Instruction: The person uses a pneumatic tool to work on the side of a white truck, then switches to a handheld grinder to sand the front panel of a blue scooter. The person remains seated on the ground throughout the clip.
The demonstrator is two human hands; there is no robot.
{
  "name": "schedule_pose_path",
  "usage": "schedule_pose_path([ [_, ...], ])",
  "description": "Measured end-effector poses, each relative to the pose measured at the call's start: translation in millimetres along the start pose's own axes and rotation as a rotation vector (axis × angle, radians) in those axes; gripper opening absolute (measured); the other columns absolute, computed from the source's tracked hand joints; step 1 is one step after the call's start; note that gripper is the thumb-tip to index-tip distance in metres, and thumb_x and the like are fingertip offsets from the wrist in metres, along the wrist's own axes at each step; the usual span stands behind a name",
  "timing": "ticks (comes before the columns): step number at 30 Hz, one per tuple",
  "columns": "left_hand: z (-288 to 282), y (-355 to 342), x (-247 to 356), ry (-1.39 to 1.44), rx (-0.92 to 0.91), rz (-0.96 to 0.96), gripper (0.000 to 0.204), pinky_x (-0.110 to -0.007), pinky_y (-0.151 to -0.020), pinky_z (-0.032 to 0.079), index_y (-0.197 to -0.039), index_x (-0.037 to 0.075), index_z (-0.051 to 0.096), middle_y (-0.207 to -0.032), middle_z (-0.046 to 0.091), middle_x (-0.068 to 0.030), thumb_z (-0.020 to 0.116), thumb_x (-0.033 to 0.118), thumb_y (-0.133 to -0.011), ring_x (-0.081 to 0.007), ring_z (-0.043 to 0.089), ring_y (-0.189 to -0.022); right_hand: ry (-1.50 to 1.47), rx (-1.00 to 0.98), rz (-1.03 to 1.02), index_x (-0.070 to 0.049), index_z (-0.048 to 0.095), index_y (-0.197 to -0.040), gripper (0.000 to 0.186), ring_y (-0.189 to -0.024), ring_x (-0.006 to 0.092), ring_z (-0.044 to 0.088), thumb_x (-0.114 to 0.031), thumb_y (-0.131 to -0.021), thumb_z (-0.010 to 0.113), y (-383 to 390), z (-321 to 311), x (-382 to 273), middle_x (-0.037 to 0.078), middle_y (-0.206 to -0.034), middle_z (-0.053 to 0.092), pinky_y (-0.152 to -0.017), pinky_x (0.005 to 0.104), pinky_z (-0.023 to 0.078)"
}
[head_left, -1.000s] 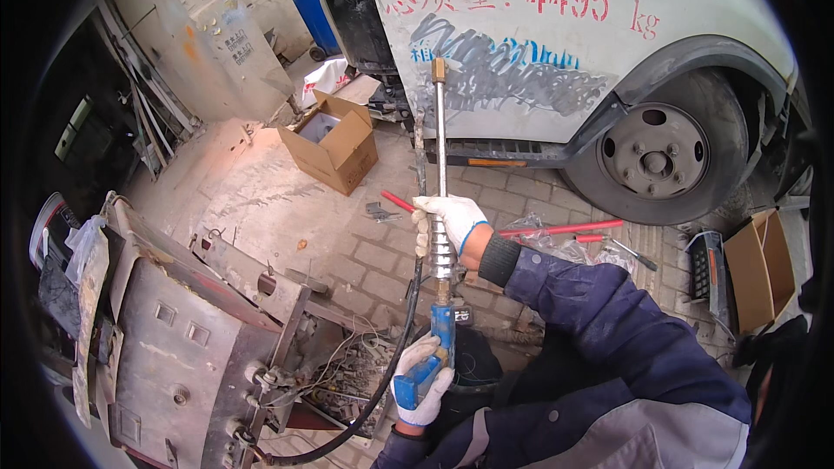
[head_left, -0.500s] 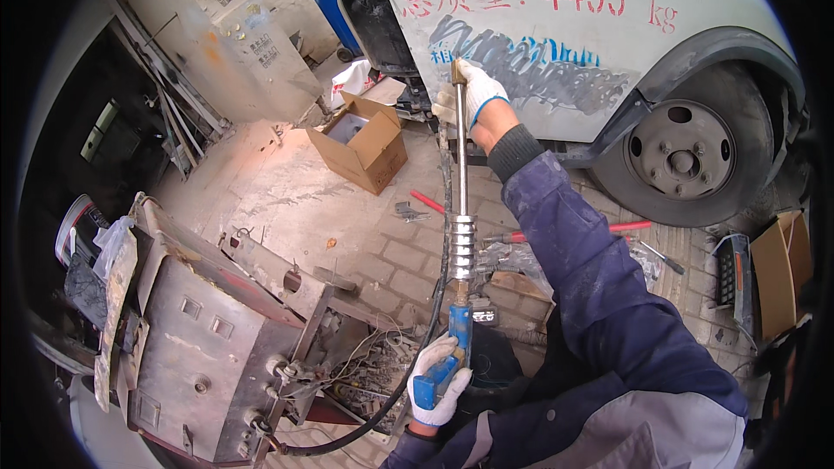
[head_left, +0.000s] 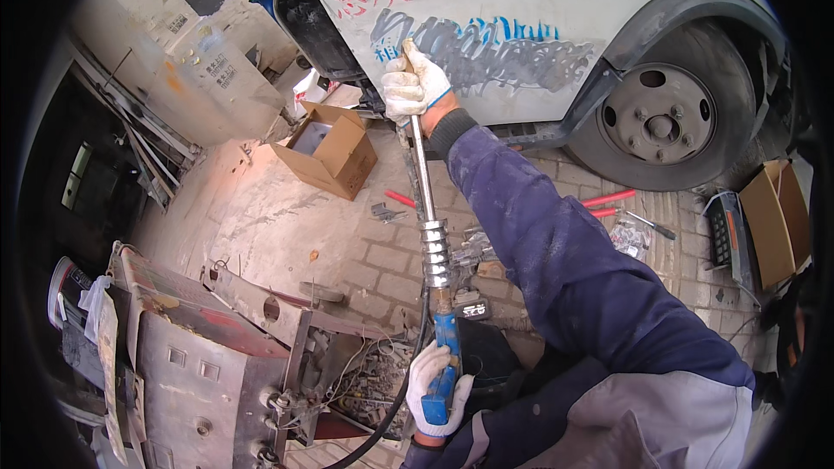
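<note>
A lance gun with a blue handle, a long silvery rod (head_left: 422, 169) and a ringed metal coil (head_left: 434, 254) stands across the middle of the view. Low in the view, my gloved left hand (head_left: 440, 391) is closed round its blue grip (head_left: 440, 395). My gloved right hand (head_left: 415, 82) wraps round the rod's far end with the thumb pointing up, and the tip is hidden in the glove. A black hose (head_left: 401, 399) runs beside the gun and curves away below, toward the dented metal machine.
That worn metal machine (head_left: 204, 382) stands at the lower left, with debris beside it. An open cardboard box (head_left: 334, 161) sits on the paving ahead. A truck's side (head_left: 539, 78) and wheel (head_left: 660, 113) rise at the right. Red-handled tools (head_left: 608, 198) lie on the bricks.
The right hand has closed further round the rod's far end, covering the brass-coloured tip that showed before. The view has shifted, and the rod leans more to the left.
</note>
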State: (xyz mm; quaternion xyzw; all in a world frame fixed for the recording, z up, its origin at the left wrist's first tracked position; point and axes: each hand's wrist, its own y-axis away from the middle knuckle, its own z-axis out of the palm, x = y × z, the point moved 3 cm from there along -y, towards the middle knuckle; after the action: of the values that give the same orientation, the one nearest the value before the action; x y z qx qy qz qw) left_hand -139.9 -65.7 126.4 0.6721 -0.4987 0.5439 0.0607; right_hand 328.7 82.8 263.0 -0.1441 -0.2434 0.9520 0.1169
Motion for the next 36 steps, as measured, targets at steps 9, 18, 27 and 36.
schedule_pose_path([
  [9,2,17,-32,0.549,0.104,-0.330,0.057,-0.051,-0.122,0.046,-0.130,0.006,0.065,-0.144,0.067,-0.0185,0.095,0.031,-0.088,-0.0369,0.059,-0.144,0.712,0.832,-0.259,-0.016,0.060,-0.093,0.046,-0.047,0.0096,0.036,-0.058,-0.111,0.060,3,21,3,-0.007,-0.063,0.040,-0.042,0.0283,0.029],
  [18,8,4,1,-0.005,0.025,0.032,0.051,-0.051,-0.116,0.051,-0.129,0.003,0.065,-0.134,0.072,-0.0204,0.092,0.017,-0.088,-0.0419,0.067,-0.134,0.197,0.342,-0.084,-0.019,0.053,-0.083,0.055,-0.042,0.0100,0.030,-0.067,-0.110,0.058,1,1,-2,-0.008,-0.060,0.034,-0.040,0.0296,0.024],
  [27,8,21,-32,0.539,0.112,-0.319,0.059,-0.051,-0.120,0.047,-0.135,0.005,0.064,-0.144,0.068,-0.0197,0.094,0.028,-0.089,-0.0363,0.061,-0.142,0.479,0.549,-0.149,-0.021,0.058,-0.088,0.043,-0.046,0.0142,0.039,-0.056,-0.113,0.058,-1,-6,-6,-0.004,-0.063,0.043,-0.043,0.0338,0.032],
  [36,13,16,-32,0.550,0.135,-0.265,0.057,-0.051,-0.120,0.048,-0.136,0.004,0.064,-0.144,0.067,-0.0193,0.092,0.022,-0.090,-0.0371,0.063,-0.139,0.417,0.419,-0.055,-0.015,0.064,-0.095,0.042,-0.049,0.0200,0.053,-0.051,-0.114,0.055,-2,-12,-9,0.001,-0.064,0.052,-0.045,0.0377,0.046],
])
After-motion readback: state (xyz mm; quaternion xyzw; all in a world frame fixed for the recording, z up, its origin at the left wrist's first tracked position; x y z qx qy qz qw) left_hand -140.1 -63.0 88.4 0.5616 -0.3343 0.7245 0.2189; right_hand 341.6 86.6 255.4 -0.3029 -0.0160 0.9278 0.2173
